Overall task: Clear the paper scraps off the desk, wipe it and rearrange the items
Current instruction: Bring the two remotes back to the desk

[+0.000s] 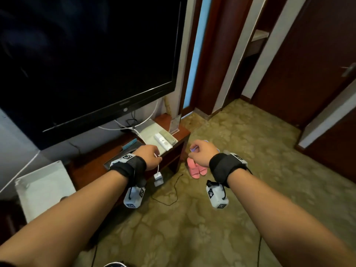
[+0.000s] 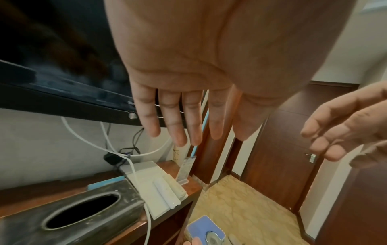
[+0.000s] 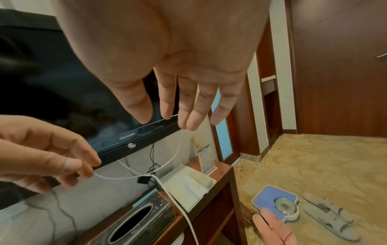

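Nothing legible: logo on the television [image 1: 86,54] and print on the card stand [image 3: 206,157] are blurred.

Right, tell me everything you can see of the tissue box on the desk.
The tissue box is a dark, dull, metal-looking rectangular case with a rimmed oval slot in its top; the slot looks black, with no tissue showing. It lies flat on the reddish wooden desk, left of the white tray. A white cable runs down past its right end, and a flat blue item lies just behind it.
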